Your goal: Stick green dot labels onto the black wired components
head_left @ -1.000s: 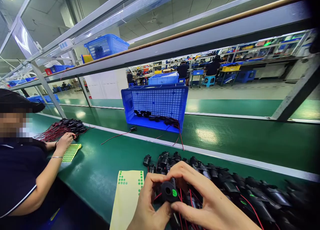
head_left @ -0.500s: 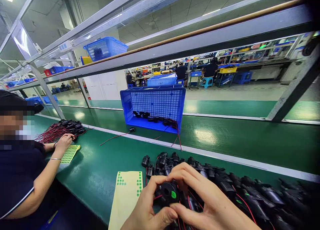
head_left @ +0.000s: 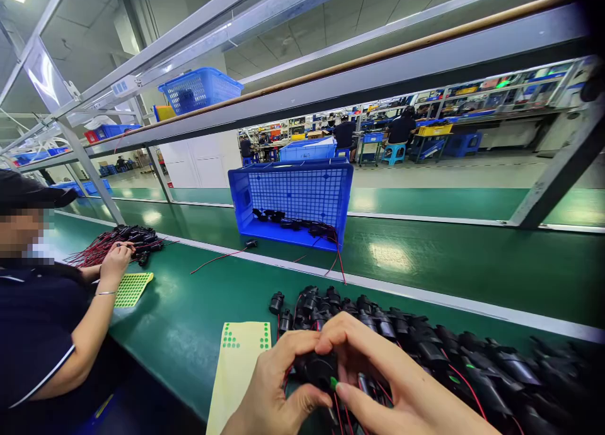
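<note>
Between my hands is a small black motor (head_left: 317,367) with red wires below it. My left hand (head_left: 278,384) grips its left side, fingers curled over the top and thumb underneath. My right hand (head_left: 378,375) closes round the other side, its thumb against a green round sticker (head_left: 333,382) at the motor's edge. A pale yellow sheet (head_left: 236,375) of green dot stickers lies left of my hands, partly covered by the left one. Behind and to the right spreads a pile of similar black motors (head_left: 428,343), some bearing green dots.
A blue crate (head_left: 288,234) on its side holds several motors, and one loose motor (head_left: 251,243) lies before it. At left, a co-worker (head_left: 42,321) handles motors from another pile (head_left: 137,236) beside a sticker sheet (head_left: 135,289). A metal shelf beam (head_left: 331,88) crosses above the green table.
The motor has turned in my hands, so its sticker shows at the lower right edge rather than facing me. My right thumb has moved onto the sticker. The co-worker's hand shifted slightly.
</note>
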{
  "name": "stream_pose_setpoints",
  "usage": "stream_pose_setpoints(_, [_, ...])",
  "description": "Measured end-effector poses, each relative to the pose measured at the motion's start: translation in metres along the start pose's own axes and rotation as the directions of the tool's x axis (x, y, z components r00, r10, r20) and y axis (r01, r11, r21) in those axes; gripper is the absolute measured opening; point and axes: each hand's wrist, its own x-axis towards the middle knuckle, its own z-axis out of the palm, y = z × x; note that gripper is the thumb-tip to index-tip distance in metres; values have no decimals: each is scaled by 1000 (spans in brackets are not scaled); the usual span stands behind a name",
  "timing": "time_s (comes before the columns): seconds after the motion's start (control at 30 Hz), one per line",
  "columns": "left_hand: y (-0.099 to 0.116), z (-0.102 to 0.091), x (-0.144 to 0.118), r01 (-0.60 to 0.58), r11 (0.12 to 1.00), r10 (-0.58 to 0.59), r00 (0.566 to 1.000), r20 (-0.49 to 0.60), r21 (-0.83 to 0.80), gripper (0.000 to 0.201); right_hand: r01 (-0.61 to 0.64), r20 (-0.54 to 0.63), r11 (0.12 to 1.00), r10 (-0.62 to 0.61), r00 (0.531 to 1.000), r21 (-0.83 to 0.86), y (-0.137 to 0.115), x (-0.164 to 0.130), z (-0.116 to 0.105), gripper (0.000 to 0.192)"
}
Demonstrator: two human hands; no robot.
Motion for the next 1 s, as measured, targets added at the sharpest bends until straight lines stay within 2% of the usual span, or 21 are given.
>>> stream_pose_setpoints(0.13, [-3,0,0,-62,996,62,998,9,67,46,-66,-45,997,68,997,38,2,1,4,22])
stream_pose_setpoints(0.23, [-2,0,1,-128,985,126,992,27,116,46,-85,-57,993,89,994,79,5,0,9,24])
stream_pose_setpoints(0.4, [3,-5,4,-242,949,227,969,94,201,49,-129,-23,980,134,991,154,7,-2,13,25])
stream_pose_setpoints(0.53, [2,-5,3,-270,937,253,962,102,220,48,-148,20,962,147,989,230,8,0,12,23])
stream_pose_setpoints(0.63, [-2,-1,2,-174,970,174,985,14,168,46,-131,35,965,127,991,229,8,3,7,19])
stream_pose_setpoints(0.73, [-3,3,1,8,1000,-8,997,-82,-2,42,-94,73,982,83,994,165,7,4,-1,18])
stream_pose_setpoints(0.83, [-2,4,0,136,972,-150,987,-60,-192,49,-54,126,996,45,991,68,4,4,-6,36])
stream_pose_setpoints(0.9, [0,3,-1,176,947,-188,982,-21,-269,52,2,100,1000,-5,995,27,4,5,-6,47])
stream_pose_setpoints(1.0, [4,2,-2,222,926,-235,972,-5,-306,57,96,36,995,-96,995,5,7,5,0,52])
